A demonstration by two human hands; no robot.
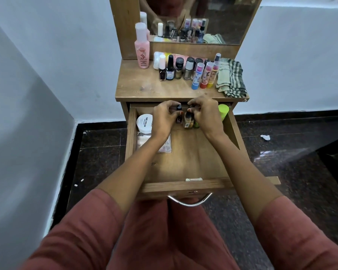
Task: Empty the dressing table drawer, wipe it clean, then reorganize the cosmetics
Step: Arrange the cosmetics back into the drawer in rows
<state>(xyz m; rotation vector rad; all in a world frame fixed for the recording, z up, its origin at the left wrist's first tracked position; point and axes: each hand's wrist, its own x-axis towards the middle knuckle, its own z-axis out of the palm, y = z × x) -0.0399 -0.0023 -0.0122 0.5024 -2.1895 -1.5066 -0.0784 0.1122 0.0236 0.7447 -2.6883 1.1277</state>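
The wooden drawer [193, 158] is pulled out under the dressing table top [150, 88]. At its back, my left hand [164, 118] pinches the black cap of a dark red nail polish bottle [179, 118]. My right hand [205, 114] grips a tan bottle [188, 119] beside it. A white nail polish remover tub [143, 123] and a clear packet [144, 141] lie at the drawer's left. A lime green cap [223, 112] shows at the back right.
On the table top stand a pink lotion bottle [142, 49], several nail polish bottles [176, 68], three colourful lip balm tubes [204, 76] and a folded checked cloth [231, 78]. A mirror [222, 20] rises behind. The drawer's metal handle [189, 201] is near my knees.
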